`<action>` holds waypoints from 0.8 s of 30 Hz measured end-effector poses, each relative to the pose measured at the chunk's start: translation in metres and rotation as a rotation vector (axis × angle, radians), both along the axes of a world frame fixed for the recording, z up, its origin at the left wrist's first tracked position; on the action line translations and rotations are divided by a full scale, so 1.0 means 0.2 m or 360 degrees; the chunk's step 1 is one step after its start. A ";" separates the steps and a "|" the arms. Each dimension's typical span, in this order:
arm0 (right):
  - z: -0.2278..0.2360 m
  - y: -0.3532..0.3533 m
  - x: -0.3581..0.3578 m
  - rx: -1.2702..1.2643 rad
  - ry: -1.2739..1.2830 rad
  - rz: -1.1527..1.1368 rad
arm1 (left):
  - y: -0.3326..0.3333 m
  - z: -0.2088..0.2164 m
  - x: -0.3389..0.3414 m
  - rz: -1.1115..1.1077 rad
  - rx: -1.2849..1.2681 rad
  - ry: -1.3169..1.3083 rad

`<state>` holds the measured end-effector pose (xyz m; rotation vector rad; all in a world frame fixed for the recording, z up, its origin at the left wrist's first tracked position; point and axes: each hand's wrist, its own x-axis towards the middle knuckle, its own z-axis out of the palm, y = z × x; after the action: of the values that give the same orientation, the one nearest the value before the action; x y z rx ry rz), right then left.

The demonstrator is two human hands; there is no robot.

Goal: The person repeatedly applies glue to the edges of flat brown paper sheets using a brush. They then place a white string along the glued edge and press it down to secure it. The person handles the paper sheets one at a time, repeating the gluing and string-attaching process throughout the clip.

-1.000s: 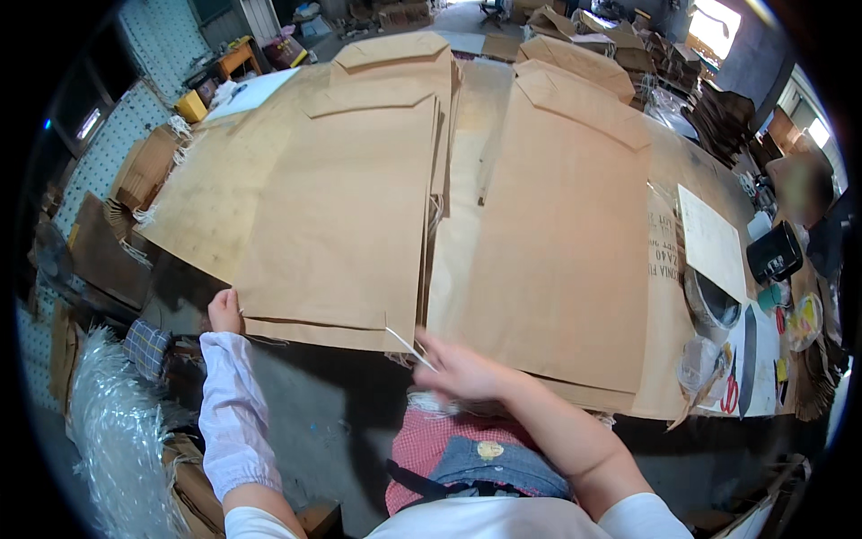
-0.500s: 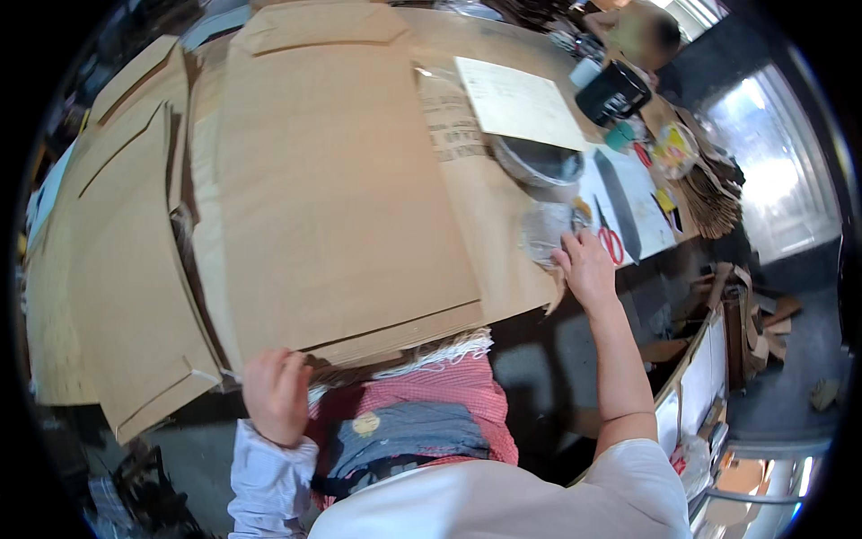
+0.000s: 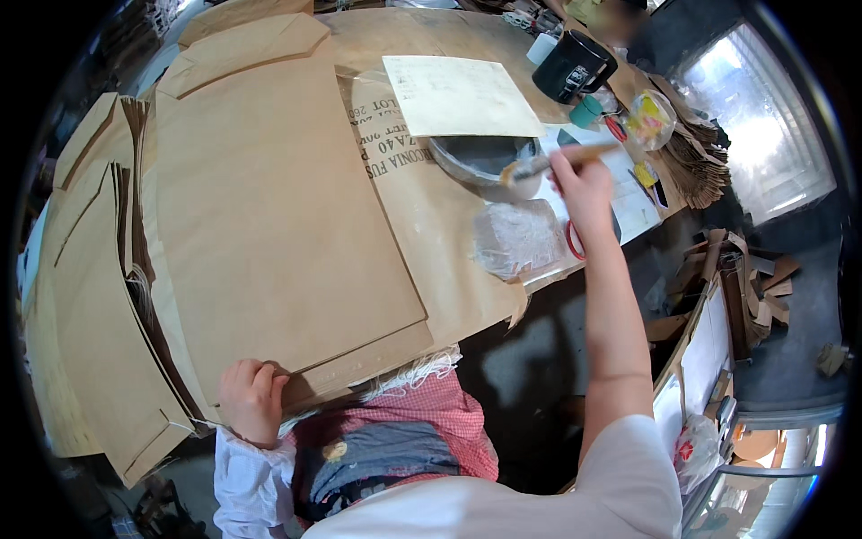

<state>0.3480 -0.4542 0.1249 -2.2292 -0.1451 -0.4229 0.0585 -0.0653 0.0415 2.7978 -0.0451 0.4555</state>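
Note:
My right hand (image 3: 584, 184) grips a brush (image 3: 532, 168), its bristle end pointing left over the right rim of a round bowl (image 3: 458, 172). A pale written sheet (image 3: 462, 94) covers the bowl's far part, and what the bowl holds is hard to make out. Closer to me lies a crumpled clear plastic bag (image 3: 516, 241). My left hand (image 3: 251, 402) is closed at the near left corner of a large brown paper bag (image 3: 278, 207), fingers curled against its edge. That bag lies flat on others, its folded end at the far side.
More brown paper bags (image 3: 81, 296) are stacked at left, reaching past the table edge. Red-handled scissors (image 3: 575, 241) lie partly hidden by my right arm. Farther right stand a black mug (image 3: 575, 67) and a green cap (image 3: 586, 111). Another person (image 3: 611, 18) is at the far side.
My right hand has moved up and away from the plastic bag and now holds the brush by the bowl. My left hand stays at the paper bag's corner. The view has shifted.

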 end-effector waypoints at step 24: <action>0.17 0.31 0.09 -0.0392 -0.0073 -0.0243 | 0.08 -0.62 -0.60 0.0192 -0.0053 0.0186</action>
<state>0.3656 -0.3925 0.1584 -2.4835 -0.0525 -0.5650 -0.0623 -0.0485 -0.0830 2.7987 0.1562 0.3164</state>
